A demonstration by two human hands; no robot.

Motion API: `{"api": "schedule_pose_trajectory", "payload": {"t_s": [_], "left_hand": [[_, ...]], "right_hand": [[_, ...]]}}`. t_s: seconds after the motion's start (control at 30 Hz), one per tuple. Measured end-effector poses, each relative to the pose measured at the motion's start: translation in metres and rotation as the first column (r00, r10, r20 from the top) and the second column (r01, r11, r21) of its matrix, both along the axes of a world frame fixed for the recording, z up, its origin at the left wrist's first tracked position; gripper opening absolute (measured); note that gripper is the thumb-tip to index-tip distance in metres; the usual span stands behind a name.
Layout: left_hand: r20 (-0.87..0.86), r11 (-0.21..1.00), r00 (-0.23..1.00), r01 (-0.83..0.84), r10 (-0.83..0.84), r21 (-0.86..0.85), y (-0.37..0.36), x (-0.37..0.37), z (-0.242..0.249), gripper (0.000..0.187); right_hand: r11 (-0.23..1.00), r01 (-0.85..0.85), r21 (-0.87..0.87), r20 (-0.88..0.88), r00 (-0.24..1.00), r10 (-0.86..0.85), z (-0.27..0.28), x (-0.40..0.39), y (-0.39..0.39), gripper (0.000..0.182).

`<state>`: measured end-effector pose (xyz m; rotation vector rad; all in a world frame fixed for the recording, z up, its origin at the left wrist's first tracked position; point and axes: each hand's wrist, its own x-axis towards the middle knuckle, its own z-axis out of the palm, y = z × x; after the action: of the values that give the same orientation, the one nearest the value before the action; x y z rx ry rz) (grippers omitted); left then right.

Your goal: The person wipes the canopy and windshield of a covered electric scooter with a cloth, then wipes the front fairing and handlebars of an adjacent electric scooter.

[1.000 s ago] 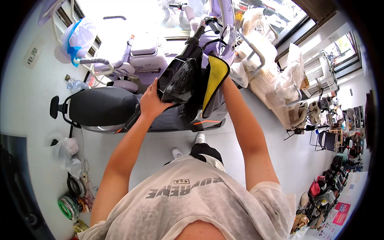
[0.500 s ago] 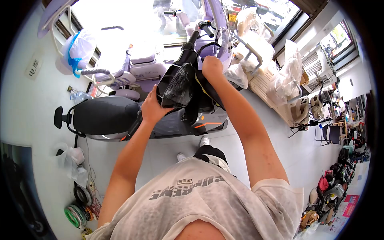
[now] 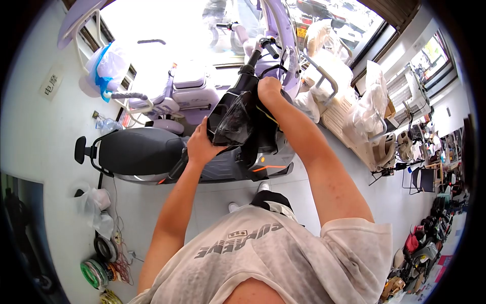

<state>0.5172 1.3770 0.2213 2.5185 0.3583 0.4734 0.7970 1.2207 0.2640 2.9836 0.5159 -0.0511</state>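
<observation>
A dark grey electric scooter stands side-on in front of me, its black seat (image 3: 139, 152) to the left. My left hand (image 3: 203, 147) wraps the near left edge of the black handlebar cover (image 3: 218, 115), thumb on its face. Crinkled clear plastic film (image 3: 234, 124) lies over the display part of that cover. On the far side, my right hand (image 3: 270, 91) is curled closed against the cover's right edge; its fingertips are hidden. A black handlebar grip (image 3: 270, 48) sticks out beyond it. Below is the grey footboard (image 3: 220, 166) with an orange stripe.
Purple scooters (image 3: 195, 91) stand behind by the bright window. To the right is a beige scooter (image 3: 336, 109) with plastic-wrapped parts. Coiled cables (image 3: 93, 273) and plastic bags (image 3: 96, 202) lie at the left wall. Piled parts (image 3: 422, 238) line the right side.
The view has shifted slightly, so the scooter sits a little lower and further right in the picture. Both hands keep their places on the handlebar cover.
</observation>
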Motion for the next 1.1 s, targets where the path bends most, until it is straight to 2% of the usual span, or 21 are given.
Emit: {"api": "schedule_pose_trajectory", "payload": {"t_s": [0.07, 0.2, 0.27, 0.3, 0.37, 0.4, 0.47, 0.5, 0.57, 0.63, 0.67, 0.73, 0.8, 0.87, 0.9, 0.97, 1.1], "left_hand": [[-0.027, 1.000, 1.000, -0.002, 0.002, -0.004, 0.000, 0.001, 0.001, 0.119], [0.009, 1.000, 1.000, -0.004, 0.004, 0.004, 0.000, 0.000, -0.001, 0.119], [-0.015, 1.000, 1.000, -0.009, 0.009, 0.008, 0.000, 0.000, 0.000, 0.119], [-0.007, 1.000, 1.000, -0.012, 0.012, 0.002, 0.000, 0.000, 0.001, 0.119], [-0.032, 1.000, 0.999, -0.021, 0.021, -0.020, -0.002, -0.001, 0.003, 0.120], [-0.019, 0.999, 0.999, -0.030, 0.030, -0.028, 0.000, 0.002, 0.003, 0.120], [0.017, 1.000, 0.999, -0.027, 0.027, -0.015, -0.002, -0.001, -0.002, 0.120], [0.020, 0.999, 0.999, -0.044, 0.044, -0.031, -0.003, -0.003, -0.002, 0.120], [0.010, 0.999, 0.999, -0.037, 0.038, -0.039, -0.002, -0.002, 0.001, 0.120], [0.012, 0.998, 0.999, -0.044, 0.045, -0.051, -0.001, -0.001, -0.002, 0.121], [0.009, 0.998, 0.999, -0.037, 0.038, -0.053, -0.001, -0.001, -0.003, 0.121], [-0.009, 0.998, 0.999, -0.040, 0.039, -0.051, 0.000, -0.001, -0.003, 0.121], [-0.029, 0.999, 0.999, -0.036, 0.035, -0.041, 0.001, -0.001, -0.001, 0.121], [-0.038, 0.999, 0.999, -0.038, 0.036, -0.036, -0.001, -0.001, 0.001, 0.121], [-0.037, 0.999, 0.999, -0.034, 0.032, -0.031, -0.001, -0.001, 0.002, 0.121], [-0.047, 0.998, 0.998, -0.046, 0.045, -0.032, -0.002, -0.001, 0.005, 0.122], [-0.001, 0.999, 0.999, -0.042, 0.042, 0.023, -0.001, 0.002, -0.004, 0.124]], "right_hand": [[0.995, -0.035, -0.090, 0.030, 0.999, 0.038, 0.001, 0.000, 0.001, 0.027], [0.983, -0.083, -0.164, 0.055, 0.994, 0.093, -0.014, 0.011, 0.003, 0.028], [0.920, -0.194, -0.340, 0.113, 0.963, 0.245, -0.013, 0.008, 0.002, 0.028], [0.917, -0.194, -0.347, 0.119, 0.961, 0.249, -0.009, 0.004, 0.001, 0.028], [0.783, -0.301, -0.544, 0.052, 0.920, 0.390, 0.001, -0.014, -0.004, 0.032], [0.776, -0.301, -0.554, 0.061, 0.915, 0.399, 0.011, -0.024, -0.004, 0.032], [0.683, -0.217, -0.698, 0.029, 0.943, 0.330, 0.020, -0.054, -0.008, 0.042], [0.667, -0.226, -0.710, 0.027, 0.938, 0.346, 0.020, -0.070, -0.012, 0.042], [0.532, -0.123, -0.838, 0.143, 0.891, 0.431, 0.023, -0.092, -0.025, 0.053], [0.564, -0.035, -0.825, 0.296, 0.824, 0.484, -0.014, -0.088, -0.042, 0.055], [0.667, -0.022, -0.745, 0.416, 0.766, 0.490, -0.048, -0.068, -0.054, 0.056], [0.767, -0.093, -0.635, 0.514, 0.691, 0.509, -0.093, -0.064, -0.076, 0.059], [0.591, -0.258, -0.764, 0.238, 0.739, 0.630, -0.053, -0.112, -0.078, 0.060], [0.392, -0.432, -0.812, -0.064, 0.734, 0.676, -0.017, -0.150, -0.082, 0.062], [0.398, -0.430, -0.811, -0.060, 0.737, 0.673, -0.007, -0.159, -0.084, 0.062], [0.356, -0.459, -0.814, -0.199, 0.796, 0.572, 0.007, -0.170, -0.085, 0.049], [0.398, -0.563, -0.724, -0.295, 0.775, 0.559, 0.017, -0.167, -0.096, 0.044]]}}
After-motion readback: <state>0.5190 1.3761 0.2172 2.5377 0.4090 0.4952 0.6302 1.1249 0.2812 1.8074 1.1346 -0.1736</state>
